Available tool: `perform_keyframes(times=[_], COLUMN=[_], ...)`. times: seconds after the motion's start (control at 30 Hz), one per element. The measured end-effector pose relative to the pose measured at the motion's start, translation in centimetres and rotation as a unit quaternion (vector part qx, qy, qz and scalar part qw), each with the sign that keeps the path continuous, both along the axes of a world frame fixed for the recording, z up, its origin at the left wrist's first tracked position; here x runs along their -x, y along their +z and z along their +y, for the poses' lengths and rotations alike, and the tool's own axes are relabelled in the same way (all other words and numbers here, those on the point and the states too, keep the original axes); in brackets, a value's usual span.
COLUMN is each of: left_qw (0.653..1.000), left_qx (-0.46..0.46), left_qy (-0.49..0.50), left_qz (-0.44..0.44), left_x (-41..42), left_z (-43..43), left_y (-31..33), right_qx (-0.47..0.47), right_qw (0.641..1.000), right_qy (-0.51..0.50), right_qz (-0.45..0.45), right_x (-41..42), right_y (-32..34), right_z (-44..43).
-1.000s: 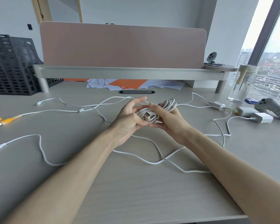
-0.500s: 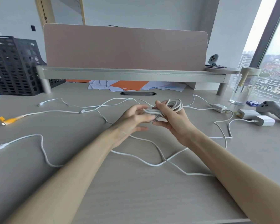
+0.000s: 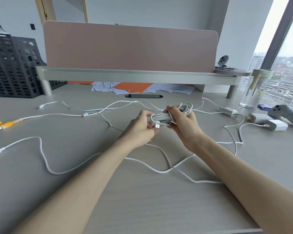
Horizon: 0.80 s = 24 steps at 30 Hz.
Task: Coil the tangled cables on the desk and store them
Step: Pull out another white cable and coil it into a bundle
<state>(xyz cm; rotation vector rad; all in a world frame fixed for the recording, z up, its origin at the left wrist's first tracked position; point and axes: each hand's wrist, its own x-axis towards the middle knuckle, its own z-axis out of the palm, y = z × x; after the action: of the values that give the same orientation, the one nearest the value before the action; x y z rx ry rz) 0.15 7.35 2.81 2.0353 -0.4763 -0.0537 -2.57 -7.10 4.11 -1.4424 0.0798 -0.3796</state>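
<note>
Above desk [image 3: 142,208], right hand [image 3: 184,127] grips cable coil [image 3: 161,116]; left hand [image 3: 139,131], earlier loose, now pinches plug [image 3: 157,124].

Left hand [image 3: 141,130] and right hand [image 3: 184,126] meet ahead, fingers curled around the cable coil [image 3: 161,117].

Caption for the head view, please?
Left hand and right hand grip a coiled white cable above a desk strewn with loose cables.

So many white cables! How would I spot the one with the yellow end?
Start at the black mesh rack at the back left of the desk. In front of it, near the left edge, lies a cable end wrapped in yellow-orange; the other cable ends on that side are plain white.
</note>
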Motion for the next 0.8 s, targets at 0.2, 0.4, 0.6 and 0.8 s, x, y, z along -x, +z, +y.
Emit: perform_keyframes(times=[0.2, 0.4, 0.6, 0.8], left_qw=[0.991, 0.97, 0.996, 0.994], left_qx=[-0.083, -0.15, 0.028, 0.087], left_qy=[0.023, 0.031, -0.08, -0.061], left_qz=[-0.098, -0.189, 0.029, 0.017], left_x=[-0.2, -0.4, 0.4, 0.6], left_z=[1.4, 2.0, 1.1, 0.2], left_y=[0.8, 0.9, 0.8, 0.6], right_qx=[-0.05, -0.065, -0.056, 0.013], right_qw=[0.997, 0.996, 0.997, 0.995], right_qy=[-0.045, -0.029, 0.024, 0.093], right_qz=[0.028, 0.053, 0.043, 0.023], right_x=[-0.1, -0.5, -0.2, 0.0], right_y=[0.6, 0.2, 0.0, 0.1], right_z=[-0.7, -0.4, -0.4, -0.2])
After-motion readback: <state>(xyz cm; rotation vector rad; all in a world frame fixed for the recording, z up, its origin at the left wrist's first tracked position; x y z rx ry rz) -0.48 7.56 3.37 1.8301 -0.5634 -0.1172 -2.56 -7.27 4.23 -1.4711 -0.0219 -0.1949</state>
